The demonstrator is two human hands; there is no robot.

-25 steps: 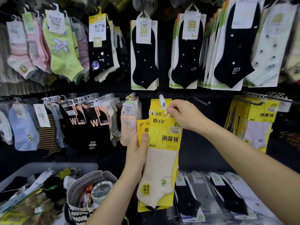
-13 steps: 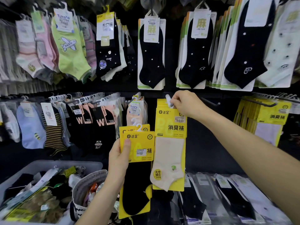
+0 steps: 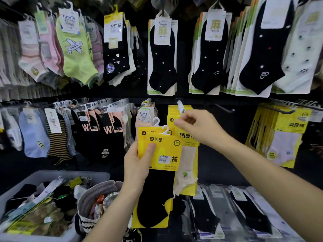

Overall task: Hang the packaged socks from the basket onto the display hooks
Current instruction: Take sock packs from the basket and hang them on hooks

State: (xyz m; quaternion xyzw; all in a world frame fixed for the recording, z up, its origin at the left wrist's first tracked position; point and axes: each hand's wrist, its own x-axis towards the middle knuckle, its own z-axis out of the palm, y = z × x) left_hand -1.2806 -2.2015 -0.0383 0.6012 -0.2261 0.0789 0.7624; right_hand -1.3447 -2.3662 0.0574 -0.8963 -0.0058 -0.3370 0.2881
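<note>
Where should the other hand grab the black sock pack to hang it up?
I'd pinch the yellow card top just under its white hook, coming from the right. The left hand grips the black sock pack by its left edge, and the hook stands free at the top, nearest the right hand.

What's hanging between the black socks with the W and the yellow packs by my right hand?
A bunch of peach socks hangs between the black W socks and the yellow packs, seen in the head view.
</note>
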